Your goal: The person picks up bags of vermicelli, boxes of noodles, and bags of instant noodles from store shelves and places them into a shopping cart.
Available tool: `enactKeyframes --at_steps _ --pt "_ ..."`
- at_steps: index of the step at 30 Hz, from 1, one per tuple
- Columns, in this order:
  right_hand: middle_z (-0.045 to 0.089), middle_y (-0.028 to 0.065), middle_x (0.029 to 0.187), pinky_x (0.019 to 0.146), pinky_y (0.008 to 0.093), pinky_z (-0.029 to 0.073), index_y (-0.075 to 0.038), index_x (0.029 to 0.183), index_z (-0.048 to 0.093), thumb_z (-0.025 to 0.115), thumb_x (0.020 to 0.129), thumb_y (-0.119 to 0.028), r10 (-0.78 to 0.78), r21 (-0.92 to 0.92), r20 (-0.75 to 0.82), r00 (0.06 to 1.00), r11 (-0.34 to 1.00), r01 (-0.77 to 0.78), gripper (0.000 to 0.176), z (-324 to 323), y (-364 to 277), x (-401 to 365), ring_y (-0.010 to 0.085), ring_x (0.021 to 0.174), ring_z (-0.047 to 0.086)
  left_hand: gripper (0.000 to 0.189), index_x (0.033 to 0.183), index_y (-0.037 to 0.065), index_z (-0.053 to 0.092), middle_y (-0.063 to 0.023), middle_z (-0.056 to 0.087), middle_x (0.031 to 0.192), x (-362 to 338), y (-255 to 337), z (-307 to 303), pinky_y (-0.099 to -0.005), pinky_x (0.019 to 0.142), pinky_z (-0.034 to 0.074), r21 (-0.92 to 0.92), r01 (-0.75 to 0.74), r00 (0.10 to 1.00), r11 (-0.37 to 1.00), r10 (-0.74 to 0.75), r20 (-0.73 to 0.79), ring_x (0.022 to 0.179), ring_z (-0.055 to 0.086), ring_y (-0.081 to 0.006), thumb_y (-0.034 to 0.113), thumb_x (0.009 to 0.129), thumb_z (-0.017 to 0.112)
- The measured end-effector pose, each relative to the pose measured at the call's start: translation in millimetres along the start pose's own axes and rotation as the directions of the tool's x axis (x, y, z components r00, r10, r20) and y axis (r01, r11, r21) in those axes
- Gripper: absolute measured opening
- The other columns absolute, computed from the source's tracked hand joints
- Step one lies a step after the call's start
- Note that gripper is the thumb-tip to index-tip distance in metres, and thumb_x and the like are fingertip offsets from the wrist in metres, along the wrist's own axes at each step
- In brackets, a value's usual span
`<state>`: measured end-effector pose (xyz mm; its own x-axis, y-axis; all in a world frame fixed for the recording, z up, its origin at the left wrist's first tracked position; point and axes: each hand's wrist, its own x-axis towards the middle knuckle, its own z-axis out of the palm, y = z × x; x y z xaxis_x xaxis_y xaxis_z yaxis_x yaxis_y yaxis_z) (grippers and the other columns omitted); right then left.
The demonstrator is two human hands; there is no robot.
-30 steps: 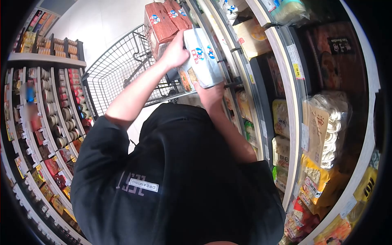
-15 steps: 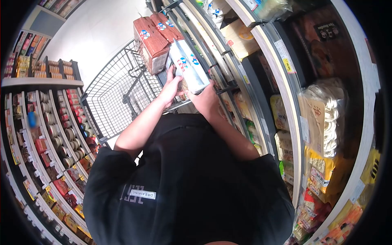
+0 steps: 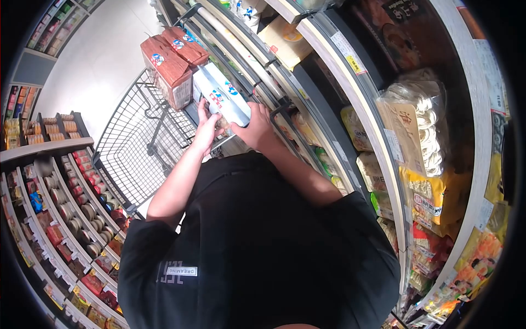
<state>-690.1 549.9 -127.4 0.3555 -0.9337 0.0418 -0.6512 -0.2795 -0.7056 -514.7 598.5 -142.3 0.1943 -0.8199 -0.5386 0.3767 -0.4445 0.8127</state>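
Observation:
A white and pale blue box (image 3: 224,94) with a small blue-and-red logo is held tilted between my two hands, its far end towards the cart. My left hand (image 3: 206,125) closes on its left near edge, fingers partly hidden by the box. On the opposite side, my right hand (image 3: 255,127) wraps the near right corner, thumb on top. Just beyond the box stand red-brown cartons (image 3: 167,68) with similar logos, at the end of a wire shopping cart (image 3: 123,145).
Close on my right, shelves hold bagged white noodles (image 3: 430,129) and yellow packets (image 3: 424,194). A shelf price rail (image 3: 350,55) runs beside my right arm. To the left, another shelf unit carries rows of cans and jars (image 3: 87,211). Pale floor (image 3: 104,49) shows past the cart.
The whole view has swung, so the cart, cartons and shelves sit further left. My hands keep hold of the white and pale blue box, with little other change.

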Motion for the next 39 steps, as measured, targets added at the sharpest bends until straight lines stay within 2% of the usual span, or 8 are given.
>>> enactKeyframes --at_steps 9,14,16,18,19,26,31,39 --pt "0.056 0.0201 0.119 0.1 0.0495 0.047 -0.001 0.127 0.056 0.085 0.079 -0.036 -0.13 0.047 -0.078 0.988 0.99 0.134 0.066 -19.5 9.4 -2.2 0.04 0.115 0.055 0.082 0.164 0.02 0.015 -0.0176 0.032 0.162 -7.4 0.6 -3.7 -0.0431 0.101 0.05 0.02 -0.006 1.0 1.0 0.006 0.002 0.138 0.047 -0.0275 0.019 0.097 0.062" --pt "0.06 0.0158 0.115 0.094 0.0423 0.05 -0.004 0.12 0.063 0.082 0.083 -0.031 0.22 0.255 -0.191 0.957 0.952 -0.168 0.05 -86.5 32.8 9.5 0.0297 0.104 0.06 0.072 0.158 0.009 0.027 -0.0178 0.045 0.152 -34.4 22.9 0.0 -0.0391 0.102 0.049 0.162 -0.006 0.996 0.987 0.021 -0.092 0.132 0.051 -0.026 0.016 0.097 0.064" --pt "0.063 0.0152 0.117 0.09 0.0409 0.051 -0.003 0.122 0.065 0.079 0.087 -0.032 0.21 0.165 -0.438 0.874 0.975 -0.151 0.047 -112.6 73.4 19.7 0.025 0.099 0.06 0.049 0.139 0.005 0.049 -0.0108 0.053 0.125 -22.4 -0.8 -16.1 -0.0324 0.094 0.05 0.589 -0.405 0.802 0.699 0.582 -0.139 0.11 0.057 -0.0187 0.003 0.092 0.063" --pt "0.063 0.0175 0.132 0.095 0.0428 0.051 -0.003 0.131 0.064 0.074 0.091 -0.032 0.528 0.268 -0.396 0.751 0.849 -0.455 0.05 -155.8 77.2 24.9 0.0284 0.111 0.062 0.042 0.129 0.005 0.053 -0.0101 0.055 0.12 -44.1 41.9 12.6 -0.0324 0.092 0.051 0.577 -0.541 0.677 0.612 0.724 -0.132 0.106 0.058 -0.0185 -0.002 0.088 0.061" --pt "0.059 0.0185 0.141 0.102 0.0425 0.049 -0.001 0.136 0.061 0.069 0.095 -0.033 0.401 0.089 -0.461 0.792 0.909 -0.408 0.053 -167.4 87.0 25.5 0.0294 0.121 0.06 0.036 0.122 0.004 0.056 -0.0094 0.057 0.116 -48.4 60.6 29.7 -0.0342 0.09 0.051 0.551 -0.652 0.612 0.52 0.791 -0.022 0.105 0.059 -0.0199 -0.004 0.087 0.06" --pt "0.056 0.0201 0.147 0.108 0.0448 0.047 0.0 0.139 0.058 0.064 0.098 -0.034 0.001 -0.441 -0.517 0.856 0.857 -0.268 0.054 -227.7 118.3 61.1 0.0329 0.13 0.058 0.03 0.116 0.003 0.063 -0.0165 0.061 0.116 23.0 117.9 160.9 -0.045 0.101 0.048 0.503 -0.862 0.444 0.057 0.563 0.697 0.115 0.058 -0.0367 0.006 0.087 0.063" --pt "0.058 0.0205 0.145 0.107 0.0468 0.047 0.0 0.138 0.059 0.064 0.098 -0.035 -0.002 -0.493 -0.478 0.879 0.828 -0.266 0.053 -242.1 127.2 60.8 0.035 0.128 0.059 0.04 0.127 0.002 0.061 -0.0192 0.061 0.129 81.2 116.7 235.2 -0.0472 0.107 0.046 0.59 -0.801 0.532 -0.1 0.333 0.778 0.122 0.057 -0.0392 0.017 0.089 0.064" --pt "0.06 0.0212 0.141 0.107 0.0502 0.047 0.0 0.136 0.06 0.064 0.098 -0.035 0.028 -0.49 -0.435 0.9 0.832 -0.262 0.052 -258.1 143.0 27.9 0.0383 0.126 0.061 0.057 0.146 0.011 0.054 -0.0156 0.052 0.152 137.1 103.8 302.5 -0.0471 0.122 0.03 0.437 -0.897 0.366 -0.07 0.439 0.821 0.143 0.044 -0.0359 0.046 0.102 0.053"
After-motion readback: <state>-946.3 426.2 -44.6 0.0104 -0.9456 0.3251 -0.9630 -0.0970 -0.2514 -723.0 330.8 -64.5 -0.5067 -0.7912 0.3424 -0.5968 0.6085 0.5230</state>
